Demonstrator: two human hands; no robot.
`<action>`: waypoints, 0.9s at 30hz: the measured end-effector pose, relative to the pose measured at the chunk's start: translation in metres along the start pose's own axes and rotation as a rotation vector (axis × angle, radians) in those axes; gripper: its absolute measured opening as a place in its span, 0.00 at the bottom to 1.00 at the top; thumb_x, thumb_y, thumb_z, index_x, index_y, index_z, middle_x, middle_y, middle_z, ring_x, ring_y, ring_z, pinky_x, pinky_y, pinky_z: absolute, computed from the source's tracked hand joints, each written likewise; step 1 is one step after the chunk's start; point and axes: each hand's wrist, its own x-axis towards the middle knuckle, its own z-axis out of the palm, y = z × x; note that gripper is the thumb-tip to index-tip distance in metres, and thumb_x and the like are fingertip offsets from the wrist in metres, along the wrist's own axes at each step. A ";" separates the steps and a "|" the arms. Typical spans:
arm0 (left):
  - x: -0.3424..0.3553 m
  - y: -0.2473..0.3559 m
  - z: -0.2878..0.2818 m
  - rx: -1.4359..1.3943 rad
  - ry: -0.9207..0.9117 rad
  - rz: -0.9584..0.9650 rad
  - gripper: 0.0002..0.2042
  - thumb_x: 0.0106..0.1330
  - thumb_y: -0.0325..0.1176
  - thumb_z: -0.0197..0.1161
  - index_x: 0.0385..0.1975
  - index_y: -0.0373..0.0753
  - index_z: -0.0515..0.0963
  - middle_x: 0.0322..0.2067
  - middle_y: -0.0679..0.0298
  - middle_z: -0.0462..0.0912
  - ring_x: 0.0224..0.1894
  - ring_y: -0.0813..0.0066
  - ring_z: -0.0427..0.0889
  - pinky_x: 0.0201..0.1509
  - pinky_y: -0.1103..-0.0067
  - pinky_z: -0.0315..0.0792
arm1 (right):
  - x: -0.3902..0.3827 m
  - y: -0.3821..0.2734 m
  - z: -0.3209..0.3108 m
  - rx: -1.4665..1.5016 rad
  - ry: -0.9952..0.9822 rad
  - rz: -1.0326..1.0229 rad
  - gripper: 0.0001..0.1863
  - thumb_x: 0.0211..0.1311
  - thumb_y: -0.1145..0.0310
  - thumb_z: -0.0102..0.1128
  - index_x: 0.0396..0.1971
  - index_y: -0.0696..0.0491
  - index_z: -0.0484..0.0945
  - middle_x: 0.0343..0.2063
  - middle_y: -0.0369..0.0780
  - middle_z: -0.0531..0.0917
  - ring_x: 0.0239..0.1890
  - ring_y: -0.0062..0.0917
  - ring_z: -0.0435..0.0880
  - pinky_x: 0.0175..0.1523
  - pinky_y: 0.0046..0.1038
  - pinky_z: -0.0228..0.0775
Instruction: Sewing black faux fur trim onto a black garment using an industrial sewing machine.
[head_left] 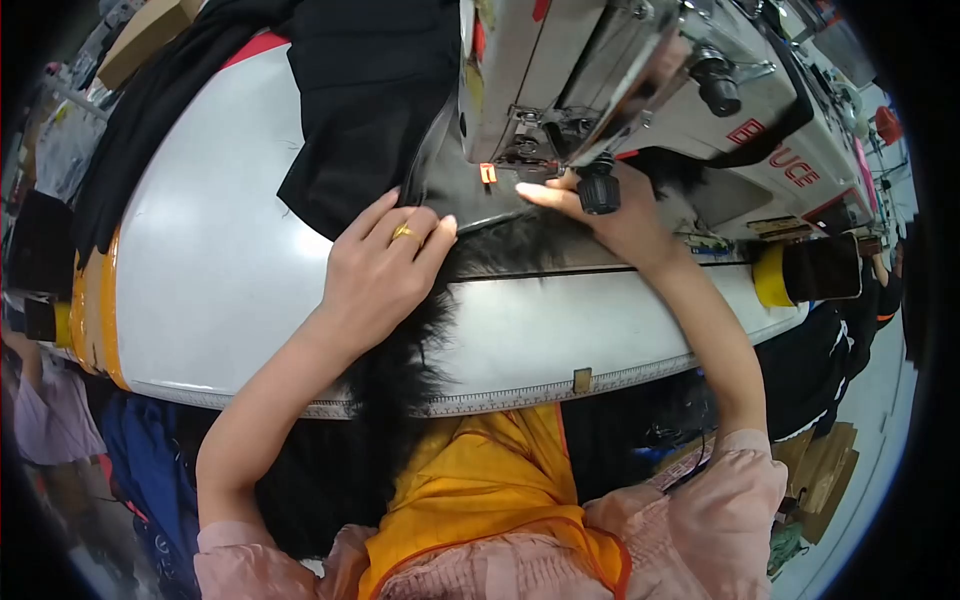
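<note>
My left hand [385,270], a gold ring on one finger, has its curled fingertips on the edge of a dark, glossy panel [449,190], left of the sewing machine's [510,90] needle area. My right hand [625,215] grips the panel's right side beside the presser foot [530,160], its thumb on top and other fingers partly hidden behind a black knob [600,190]. Black fur trim [415,345] runs under the panel and hangs over the table edge. Black cloth [355,90] lies behind my left hand. A small orange tag [488,173] shows near the needle.
The white table [210,280] has a measuring tape along its front edge. Black-and-yellow fittings [805,270] stand at both sides. A cardboard box [140,40] is at back left. Another person's lilac sleeve [55,420] shows at far left; dark garments [150,465] hang below.
</note>
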 end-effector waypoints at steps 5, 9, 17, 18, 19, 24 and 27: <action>0.026 -0.015 0.019 -0.017 -0.061 0.044 0.08 0.51 0.30 0.59 0.32 0.40 0.78 0.34 0.66 0.76 0.37 0.74 0.77 0.50 0.76 0.72 | -0.010 0.019 0.003 -0.122 0.105 0.069 0.12 0.46 0.70 0.57 0.34 0.44 0.80 0.32 0.33 0.77 0.35 0.29 0.77 0.40 0.31 0.68; 0.028 -0.019 0.018 -0.037 -0.097 0.032 0.07 0.54 0.32 0.59 0.31 0.40 0.79 0.36 0.64 0.78 0.38 0.74 0.78 0.48 0.78 0.72 | -0.017 0.021 0.008 -0.245 0.057 0.134 0.18 0.46 0.74 0.55 0.40 0.42 0.79 0.35 0.36 0.76 0.40 0.32 0.76 0.45 0.34 0.67; 0.033 -0.023 0.023 0.027 0.001 0.063 0.07 0.56 0.33 0.59 0.30 0.38 0.80 0.32 0.64 0.78 0.38 0.75 0.77 0.52 0.75 0.71 | -0.005 0.012 0.000 -0.023 0.023 0.229 0.18 0.40 0.80 0.52 0.38 0.58 0.75 0.37 0.52 0.75 0.45 0.51 0.70 0.53 0.48 0.58; 0.033 -0.023 0.023 0.030 0.004 0.065 0.07 0.56 0.33 0.59 0.30 0.38 0.80 0.32 0.64 0.78 0.38 0.75 0.77 0.52 0.75 0.71 | -0.003 0.011 -0.001 -0.096 0.067 0.197 0.16 0.43 0.77 0.53 0.36 0.53 0.77 0.36 0.45 0.76 0.43 0.42 0.73 0.48 0.41 0.62; 0.033 -0.021 0.025 0.048 0.008 0.068 0.07 0.56 0.33 0.59 0.29 0.38 0.80 0.31 0.65 0.78 0.37 0.74 0.76 0.53 0.74 0.70 | -0.003 0.011 -0.001 -0.169 0.105 0.170 0.13 0.46 0.73 0.54 0.35 0.47 0.80 0.34 0.37 0.78 0.41 0.33 0.76 0.43 0.34 0.66; 0.033 -0.017 0.025 0.136 0.010 0.092 0.07 0.55 0.33 0.59 0.28 0.38 0.80 0.30 0.66 0.78 0.35 0.74 0.74 0.57 0.69 0.67 | -0.005 0.008 0.000 -0.102 0.093 0.227 0.12 0.46 0.74 0.55 0.32 0.47 0.80 0.33 0.37 0.78 0.36 0.32 0.78 0.40 0.32 0.67; 0.028 -0.018 0.024 0.160 0.076 0.075 0.05 0.55 0.33 0.59 0.24 0.39 0.79 0.27 0.67 0.75 0.33 0.74 0.73 0.59 0.68 0.64 | -0.004 0.008 0.003 -0.126 0.049 0.259 0.12 0.45 0.74 0.56 0.32 0.47 0.81 0.32 0.37 0.78 0.33 0.30 0.78 0.38 0.32 0.68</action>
